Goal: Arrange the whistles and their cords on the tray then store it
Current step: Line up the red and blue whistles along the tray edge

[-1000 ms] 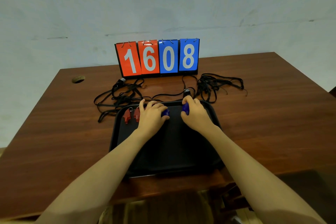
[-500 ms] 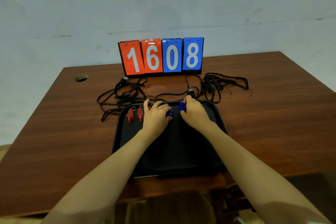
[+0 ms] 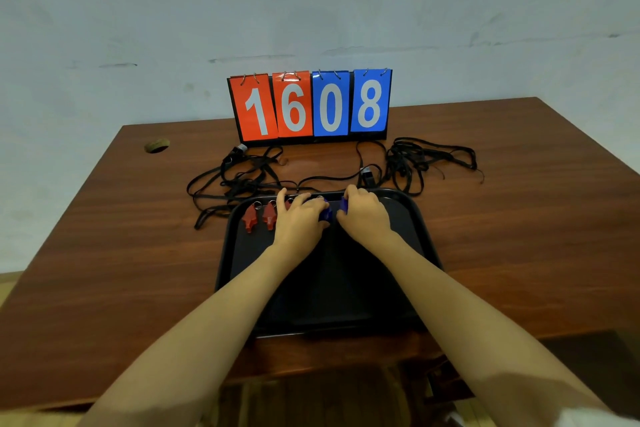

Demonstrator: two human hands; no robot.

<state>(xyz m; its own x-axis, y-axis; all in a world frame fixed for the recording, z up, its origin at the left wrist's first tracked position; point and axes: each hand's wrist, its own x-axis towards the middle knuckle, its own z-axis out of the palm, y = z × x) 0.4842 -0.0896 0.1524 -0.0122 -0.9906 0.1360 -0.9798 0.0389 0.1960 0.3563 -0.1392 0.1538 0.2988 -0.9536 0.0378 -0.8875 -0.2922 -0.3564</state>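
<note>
Both hands work at the far edge of the black plastic tray (image 3: 426,239), which lies on the brown wooden table (image 3: 519,225) in front of the person. Left hand (image 3: 298,220) lies over the row with its thumb and forefinger pinching a blue plastic whistle (image 3: 325,214); right hand (image 3: 364,217) has its fingers curled round a second blue whistle (image 3: 344,204), just beside the first. Two red plastic whistles (image 3: 250,218) already lie side by side at the row's left end, their rings pointing away. By the look of it, the step in hand is lining the whistles up along the tray's far side. The tangled black cords (image 3: 242,180) sprawl on the table beyond the tray, below the red and blue flip scoreboard (image 3: 311,104), another bunch to the right. The next move likely calls for setting both blue whistles down square with the red ones, then untangling the cords and gathering them onto the tray.
</note>
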